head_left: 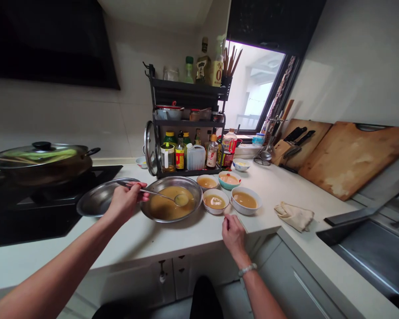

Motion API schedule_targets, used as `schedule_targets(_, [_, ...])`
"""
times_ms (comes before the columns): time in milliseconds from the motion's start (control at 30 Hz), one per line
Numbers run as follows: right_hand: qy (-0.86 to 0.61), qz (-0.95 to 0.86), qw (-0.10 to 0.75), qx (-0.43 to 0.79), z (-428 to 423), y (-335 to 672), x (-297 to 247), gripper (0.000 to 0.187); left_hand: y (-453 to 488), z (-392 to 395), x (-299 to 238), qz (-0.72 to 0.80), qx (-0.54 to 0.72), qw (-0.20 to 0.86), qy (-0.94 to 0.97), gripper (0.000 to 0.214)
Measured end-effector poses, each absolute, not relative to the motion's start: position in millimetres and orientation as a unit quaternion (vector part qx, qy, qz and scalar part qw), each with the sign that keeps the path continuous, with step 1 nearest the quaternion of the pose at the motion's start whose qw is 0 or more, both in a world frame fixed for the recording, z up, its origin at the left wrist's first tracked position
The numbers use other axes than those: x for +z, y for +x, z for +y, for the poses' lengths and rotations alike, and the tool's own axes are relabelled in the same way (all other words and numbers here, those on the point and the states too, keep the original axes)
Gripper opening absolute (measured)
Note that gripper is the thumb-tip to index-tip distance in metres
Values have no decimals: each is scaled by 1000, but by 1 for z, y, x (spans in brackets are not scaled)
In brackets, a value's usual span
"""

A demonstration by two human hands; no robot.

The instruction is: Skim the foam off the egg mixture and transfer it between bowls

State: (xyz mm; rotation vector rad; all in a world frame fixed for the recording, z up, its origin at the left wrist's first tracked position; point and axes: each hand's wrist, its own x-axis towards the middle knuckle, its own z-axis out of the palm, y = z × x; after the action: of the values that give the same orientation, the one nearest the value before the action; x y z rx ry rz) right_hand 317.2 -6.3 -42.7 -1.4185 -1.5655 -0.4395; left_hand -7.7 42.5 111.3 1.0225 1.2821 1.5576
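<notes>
Ladle (181,200) in one steel basin (193,190) gripped by left fingers (138,195), right fingers (228,221) curled empty, four filled bowls (246,210) beside

Four small bowls of yellow-brown liquid (246,211) are counted, and two further small bowls (241,168) are seen farther back. Two steel basins (193,189) are found — one filled, one bare. One ladle (159,194), one lidded wok (53,170), one cloth (294,215) and one shelf rack (186,95) are noted, and two wooden boards (349,157) are counted — likewise two hands, the left hand (126,201) and the right hand (234,232).
</notes>
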Motion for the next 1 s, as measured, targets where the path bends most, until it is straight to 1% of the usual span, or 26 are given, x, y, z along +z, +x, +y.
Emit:
schedule_targets(133, [-585, -640, 463, -185, -7, 316, -42, 21, 11, 45, 125, 490, 624, 453, 406, 7])
schedule_targets(300, [-586, -639, 466, -176, -8, 316, -42, 21, 45, 54, 137, 477, 635, 449, 409, 10])
schedule_targets(533, [-579, -637, 476, -182, -8, 315, -41, 22, 92, 62, 125, 439, 618, 456, 466, 9])
schedule_targets(600, [-577, -639, 475, -183, -8, 315, -41, 22, 101, 58, 118, 426, 596, 436, 522, 9])
schedule_targets(733, [-577, -642, 471, -183, -7, 316, -42, 22, 104, 42, 107, 388, 526, 325, 683, 14])
schedule_targets(800, [-580, -642, 468, -182, -8, 316, -42, 22, 98, 33, 107, 354, 506, 285, 733, 16])
schedule_targets(900, [-584, -639, 465, -186, -8, 316, -43, 21, 80, 25, 112, 331, 522, 255, 744, 18])
schedule_targets(1000, [-583, -639, 466, -186, -8, 316, -42, 21, 54, 22, 120, 360, 547, 228, 721, 20])
